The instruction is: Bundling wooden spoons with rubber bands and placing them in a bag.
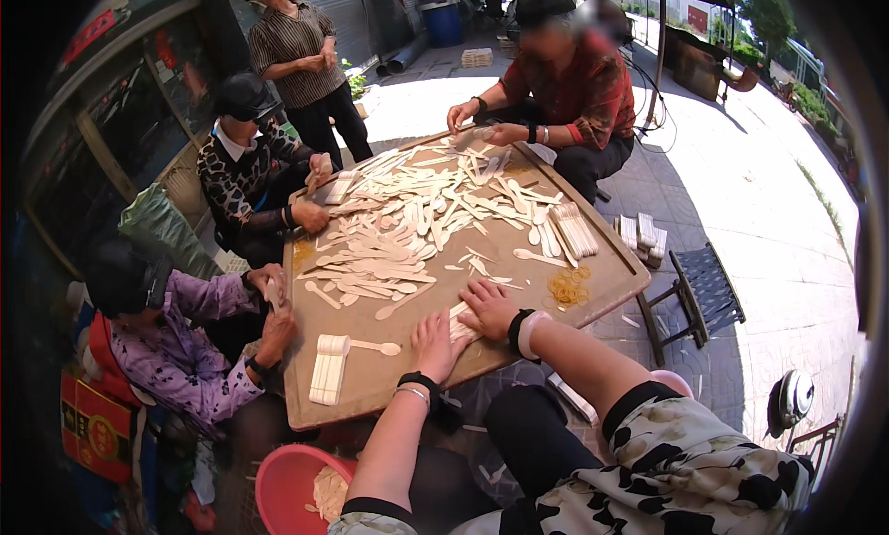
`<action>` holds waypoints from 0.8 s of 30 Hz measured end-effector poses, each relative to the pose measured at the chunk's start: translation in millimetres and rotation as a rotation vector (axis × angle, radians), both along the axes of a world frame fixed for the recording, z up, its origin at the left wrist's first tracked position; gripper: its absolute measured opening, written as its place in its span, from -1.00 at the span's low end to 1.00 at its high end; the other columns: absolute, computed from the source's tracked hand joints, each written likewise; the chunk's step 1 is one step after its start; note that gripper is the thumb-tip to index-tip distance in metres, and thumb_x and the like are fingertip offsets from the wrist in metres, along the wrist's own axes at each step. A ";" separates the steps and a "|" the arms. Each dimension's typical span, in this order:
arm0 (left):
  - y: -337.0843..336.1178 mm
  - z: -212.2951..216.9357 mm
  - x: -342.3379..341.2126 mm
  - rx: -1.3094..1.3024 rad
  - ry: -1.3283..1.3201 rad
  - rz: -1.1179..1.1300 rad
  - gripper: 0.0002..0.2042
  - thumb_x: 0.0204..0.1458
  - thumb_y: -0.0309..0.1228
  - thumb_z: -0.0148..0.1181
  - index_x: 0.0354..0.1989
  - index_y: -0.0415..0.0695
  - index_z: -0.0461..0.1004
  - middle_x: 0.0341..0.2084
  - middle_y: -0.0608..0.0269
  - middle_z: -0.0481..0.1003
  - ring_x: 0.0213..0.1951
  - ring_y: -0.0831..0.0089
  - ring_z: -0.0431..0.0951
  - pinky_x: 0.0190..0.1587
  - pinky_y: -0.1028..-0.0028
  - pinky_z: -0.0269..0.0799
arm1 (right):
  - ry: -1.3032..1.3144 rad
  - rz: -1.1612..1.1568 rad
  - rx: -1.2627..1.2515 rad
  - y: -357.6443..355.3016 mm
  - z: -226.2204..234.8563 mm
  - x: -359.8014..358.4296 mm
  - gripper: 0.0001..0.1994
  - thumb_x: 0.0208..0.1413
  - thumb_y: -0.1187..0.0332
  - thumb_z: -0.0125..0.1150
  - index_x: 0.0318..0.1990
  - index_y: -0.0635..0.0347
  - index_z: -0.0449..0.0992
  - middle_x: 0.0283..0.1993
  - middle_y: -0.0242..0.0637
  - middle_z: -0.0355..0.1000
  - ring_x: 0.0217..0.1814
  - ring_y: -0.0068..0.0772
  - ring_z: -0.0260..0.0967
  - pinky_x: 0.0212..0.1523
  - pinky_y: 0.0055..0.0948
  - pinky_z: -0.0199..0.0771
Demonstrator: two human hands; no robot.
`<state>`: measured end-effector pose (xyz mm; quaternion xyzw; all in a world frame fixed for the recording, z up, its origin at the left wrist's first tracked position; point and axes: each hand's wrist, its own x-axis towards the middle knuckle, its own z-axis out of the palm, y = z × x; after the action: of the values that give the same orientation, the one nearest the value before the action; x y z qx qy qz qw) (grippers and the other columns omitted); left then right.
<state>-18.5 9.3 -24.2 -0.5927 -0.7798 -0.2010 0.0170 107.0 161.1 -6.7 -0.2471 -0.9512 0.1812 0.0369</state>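
Note:
Both my hands are at the near edge of a brown table point(602, 280). Between them lies a small stack of wooden spoons point(460, 323), partly covered by my fingers. My left hand point(439, 348) presses on the stack's left end, and my right hand point(489, 310) grips it from the right. Past my fingers spreads a large loose pile of pale wooden spoons point(407, 206). Yellow rubber bands point(568, 287) lie in a heap right of my right hand. A neat spoon bundle point(329, 370) sits to the left, with a single spoon point(377, 347) beside it.
Co-workers sit left point(185, 340), far left point(250, 174) and across point(574, 90); another person point(301, 62) stands behind. A red basin point(282, 484) holding wooden pieces is below the table. A folding stool point(699, 299) and stacked bundles point(641, 234) are at right.

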 end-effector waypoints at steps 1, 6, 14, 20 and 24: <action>-1.2 -3.0 -0.1 0.010 0.019 -0.010 -0.25 0.09 -0.01 0.24 0.35 -0.20 0.17 0.19 0.03 0.31 0.22 0.06 0.24 0.33 0.09 0.02 | -0.016 0.001 -0.003 -0.6 1.4 -1.5 -0.29 0.31 -0.21 -0.20 0.46 0.04 0.12 0.56 -0.05 -0.10 0.62 0.05 -0.28 0.52 0.10 -0.32; 5.5 6.4 0.2 -0.062 -0.005 -0.003 -0.28 0.11 -0.03 0.22 0.32 -0.26 0.19 0.17 -0.05 0.31 0.23 0.02 0.22 0.31 0.08 0.04 | 0.330 -0.011 -0.259 29.8 -13.7 1.0 -0.34 0.35 -0.17 -0.22 0.38 0.14 0.25 0.47 0.05 0.09 0.56 0.01 -0.09 0.50 -0.12 -0.12; 2.7 11.5 0.8 -0.030 -0.017 -0.046 -0.23 0.11 -0.01 0.22 0.34 -0.30 0.15 0.18 -0.10 0.29 0.23 -0.01 0.21 0.35 0.08 -0.02 | 0.860 -0.401 -1.036 35.9 -17.8 1.8 -0.30 0.40 -0.16 -0.29 0.32 0.33 0.34 0.40 -0.07 0.27 0.47 -0.21 0.15 0.47 -0.37 -0.01; -1.8 6.8 5.9 -0.034 0.037 -0.026 -0.18 0.08 0.05 0.23 0.36 -0.29 0.14 0.18 -0.05 0.31 0.26 0.04 0.22 0.36 0.04 -0.03 | 0.761 -0.325 -1.017 23.8 -7.1 -2.4 -0.26 0.39 -0.20 -0.33 0.35 0.33 0.29 0.42 -0.01 0.22 0.50 -0.17 0.09 0.49 -0.34 -0.03; -5.8 -0.9 2.4 -0.001 0.059 0.000 -0.21 0.08 0.05 0.23 0.34 -0.28 0.17 0.19 -0.03 0.32 0.26 0.06 0.23 0.35 0.01 -0.02 | 0.792 -0.322 -1.131 12.6 -3.4 -6.9 -0.21 0.36 -0.22 -0.28 0.36 0.41 0.23 0.42 0.05 0.19 0.50 -0.13 0.11 0.48 -0.32 0.00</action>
<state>-16.1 3.5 -25.2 -0.5985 -0.7789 -0.1832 0.0396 100.1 173.7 -10.1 -0.2813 -0.5779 0.7160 0.2723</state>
